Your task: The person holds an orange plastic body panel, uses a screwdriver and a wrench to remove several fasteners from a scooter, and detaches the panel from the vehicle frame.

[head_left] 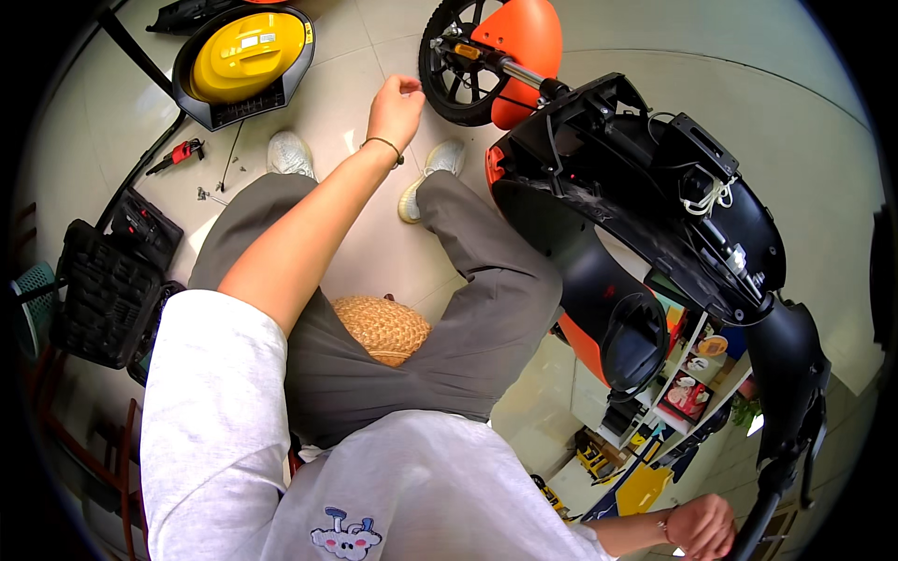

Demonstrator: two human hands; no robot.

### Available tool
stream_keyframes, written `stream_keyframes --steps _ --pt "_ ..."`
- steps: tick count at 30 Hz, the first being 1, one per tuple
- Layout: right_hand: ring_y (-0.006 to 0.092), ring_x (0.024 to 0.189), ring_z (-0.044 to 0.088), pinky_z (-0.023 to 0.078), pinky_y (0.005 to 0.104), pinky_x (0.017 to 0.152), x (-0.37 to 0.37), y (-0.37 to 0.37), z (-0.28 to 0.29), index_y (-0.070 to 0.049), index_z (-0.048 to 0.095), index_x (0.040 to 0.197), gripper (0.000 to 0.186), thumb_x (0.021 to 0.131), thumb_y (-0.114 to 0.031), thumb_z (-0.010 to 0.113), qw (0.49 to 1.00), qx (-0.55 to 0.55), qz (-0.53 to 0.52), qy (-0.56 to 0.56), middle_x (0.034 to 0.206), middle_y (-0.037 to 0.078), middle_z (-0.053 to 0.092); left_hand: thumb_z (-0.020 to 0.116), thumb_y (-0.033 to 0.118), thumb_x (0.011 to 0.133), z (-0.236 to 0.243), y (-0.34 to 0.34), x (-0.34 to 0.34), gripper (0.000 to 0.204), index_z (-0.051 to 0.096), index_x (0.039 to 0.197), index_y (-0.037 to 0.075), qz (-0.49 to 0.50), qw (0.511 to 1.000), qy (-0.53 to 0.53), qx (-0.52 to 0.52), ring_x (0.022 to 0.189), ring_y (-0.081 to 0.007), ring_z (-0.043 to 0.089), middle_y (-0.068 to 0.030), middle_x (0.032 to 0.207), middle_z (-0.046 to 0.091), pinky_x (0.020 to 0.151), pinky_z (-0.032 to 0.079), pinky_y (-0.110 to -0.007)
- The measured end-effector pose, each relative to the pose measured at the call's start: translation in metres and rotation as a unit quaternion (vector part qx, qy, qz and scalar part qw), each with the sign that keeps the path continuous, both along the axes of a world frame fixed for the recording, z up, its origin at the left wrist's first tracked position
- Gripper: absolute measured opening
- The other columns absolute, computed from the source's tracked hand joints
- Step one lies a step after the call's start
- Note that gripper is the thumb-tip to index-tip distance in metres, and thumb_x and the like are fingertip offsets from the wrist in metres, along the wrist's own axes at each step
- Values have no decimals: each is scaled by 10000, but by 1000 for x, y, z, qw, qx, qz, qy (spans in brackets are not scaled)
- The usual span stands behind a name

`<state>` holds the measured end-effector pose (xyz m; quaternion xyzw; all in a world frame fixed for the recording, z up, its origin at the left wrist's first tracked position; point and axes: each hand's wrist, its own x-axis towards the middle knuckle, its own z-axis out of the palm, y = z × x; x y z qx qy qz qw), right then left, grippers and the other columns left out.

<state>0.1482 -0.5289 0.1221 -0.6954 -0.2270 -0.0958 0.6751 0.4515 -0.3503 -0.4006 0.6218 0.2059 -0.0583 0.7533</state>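
Note:
My left hand (397,114) reaches out with its fingers curled into a pinch, beside the black tyre of the spoked wheel (461,84). Whatever may be between the fingertips is hidden. An orange mudguard (529,56) covers part of this wheel, which belongs to an orange and black scooter (645,210) with its inner parts and wiring exposed. At the lower right my right hand (702,528) is closed in a fist next to the scooter's black handlebar (771,481). I cannot make out whether it grips anything.
A yellow hard hat (247,58) sits in a black tray (245,110). Below it lie a red-handled tool (178,155) and loose screws (208,194). An open black tool case (108,297) stands left. A woven stool (382,327) is beneath me; shelves (697,374) stand behind the scooter.

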Motion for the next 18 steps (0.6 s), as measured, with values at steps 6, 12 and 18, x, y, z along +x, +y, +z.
stream_keyframes --steps 6,12,18 --pt "61 738 707 475 228 650 50 16 -13 -87 643 1210 307 912 -162 631 944 256 93 -187 1002 -67 750 591 131 874 37 -3 -20 246 620 1064 -22 -70 993 -19 -94 945 -198 644 -111 1006 683 845 501 -317" --pt "145 550 560 391 254 472 61 10 -101 -79 645 877 116 922 -179 605 977 126 24 172 648 19 651 554 130 907 85 10 -36 184 623 1022 5 -178 973 -63 -131 810 -135 598 -53 909 665 746 491 -285" --pt "260 1047 633 462 371 980 122 25 -256 78 554 1212 412 1054 -254 369 879 -91 -86 461 1133 210 653 526 234 1010 132 25 -76 238 598 998 7 -361 917 -45 -163 744 -84 574 -33 860 619 692 486 -244"
